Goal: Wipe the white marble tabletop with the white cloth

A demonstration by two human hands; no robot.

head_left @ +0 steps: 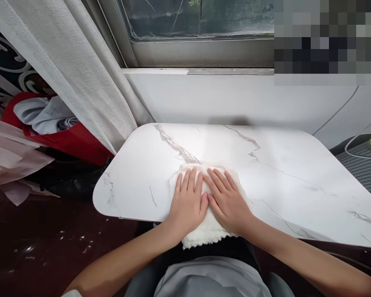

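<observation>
Two hands, the left hand (187, 204) and right hand (227, 202), lie flat with fingers spread, side by side on one cloth (204, 233). The fluffy white cloth with a scalloped edge rests at the near edge of one glossy, round-cornered marble bench (281, 165)

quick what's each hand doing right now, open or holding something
Left hand: open, flat, palm down on the white fluffy cloth on the white marble-patterned table.
Right hand: open, flat on the same cloth, gripping nothing.

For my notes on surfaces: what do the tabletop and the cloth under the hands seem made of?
Tabletop: probably marble or a marble-look laminate, smooth, slightly glossy; white with grey veins.
Cloth: soft fluffy fabric, perhaps microfibre or terry; nubbly white pile, wavy edge.
</observation>
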